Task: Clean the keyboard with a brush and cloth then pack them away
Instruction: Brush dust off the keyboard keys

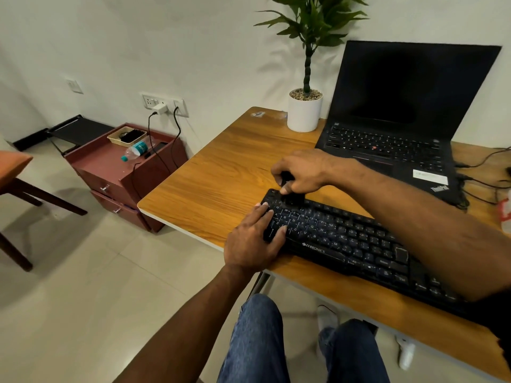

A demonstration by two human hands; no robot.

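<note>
A person seated at a wooden worktop [210, 183] cleans a black Zebronics keyboard [345, 241], which lies diagonally across the worktop toward 4 o'clock. The left hand [253, 241] lies flat, fingers straight, pressing the keyboard's left end. At 1 o'clock from it, the right hand [300, 172] curls around a small black brush [286, 186], its tip touching the top row of keys. Behind, at 12 o'clock, stand an open ThinkPad laptop [401, 111] and a potted plant [305, 106].
</note>
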